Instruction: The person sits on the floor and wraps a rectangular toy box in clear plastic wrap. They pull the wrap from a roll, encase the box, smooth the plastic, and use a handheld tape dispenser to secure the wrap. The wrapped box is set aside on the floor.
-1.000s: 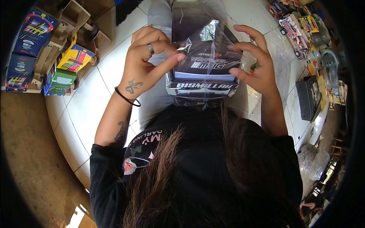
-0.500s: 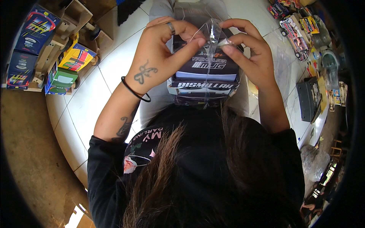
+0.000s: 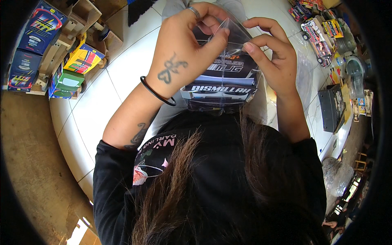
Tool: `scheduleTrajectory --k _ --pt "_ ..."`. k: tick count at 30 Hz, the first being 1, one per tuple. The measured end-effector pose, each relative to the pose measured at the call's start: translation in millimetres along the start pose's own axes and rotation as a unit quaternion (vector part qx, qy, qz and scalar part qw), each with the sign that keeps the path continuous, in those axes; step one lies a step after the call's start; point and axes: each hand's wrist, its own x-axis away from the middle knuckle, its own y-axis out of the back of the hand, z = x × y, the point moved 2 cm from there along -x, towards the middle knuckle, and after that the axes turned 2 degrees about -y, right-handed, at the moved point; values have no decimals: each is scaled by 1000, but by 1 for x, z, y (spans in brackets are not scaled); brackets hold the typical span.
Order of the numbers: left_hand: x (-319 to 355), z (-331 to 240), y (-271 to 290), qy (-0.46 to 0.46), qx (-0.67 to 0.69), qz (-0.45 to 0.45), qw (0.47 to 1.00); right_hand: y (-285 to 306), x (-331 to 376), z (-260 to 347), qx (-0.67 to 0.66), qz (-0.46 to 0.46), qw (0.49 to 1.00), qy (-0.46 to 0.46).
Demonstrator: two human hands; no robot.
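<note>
A dark toy truck (image 3: 222, 98) with white lettering sits between my legs, covered in clear plastic wrap (image 3: 233, 32). My left hand (image 3: 179, 53), with a ring and a black band at the wrist, pinches the gathered plastic above the truck's far part between thumb and fingers. This hand hides the truck's upper left. On the other side, my right hand (image 3: 274, 57) has its thumb and one finger together at the edge of the plastic, while another finger stretches out above it.
Boxed goods (image 3: 41, 32) and wooden truck bodies (image 3: 77, 24) stand at the far left, beside a yellow box (image 3: 85, 59). To the right are a finished toy truck (image 3: 316, 43), a black box-shaped part (image 3: 331, 108) and a crumpled plastic bundle (image 3: 338, 175). White tiles (image 3: 96, 106) cover the floor.
My left hand has moved away from my body and slightly right, drawing the plastic up and out. My right hand has shifted little, its fingers a bit farther from the left ones.
</note>
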Motion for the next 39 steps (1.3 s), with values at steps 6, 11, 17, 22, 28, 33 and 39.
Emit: scheduleTrajectory --k 6,11,17,22,28,33,39 --pt "-6 22 2 124 156 49 979 -2 0 -4 -5 3 1000 7" --pt "-9 33 -2 137 191 57 970 -3 2 -5 -30 -4 1000 -5" --pt "-9 29 10 80 195 97 973 -2 4 -7 -30 30 998 -37" --pt "-4 20 25 -75 48 201 976 -3 5 -15 -73 11 996 -53" --pt "-3 15 7 25 41 117 992 1 4 -17 -94 18 994 -59" --pt "-13 6 1 176 78 82 978 5 0 -11 -98 63 992 -55" --pt "-20 2 -5 90 84 72 990 -12 3 1 61 64 996 -25"
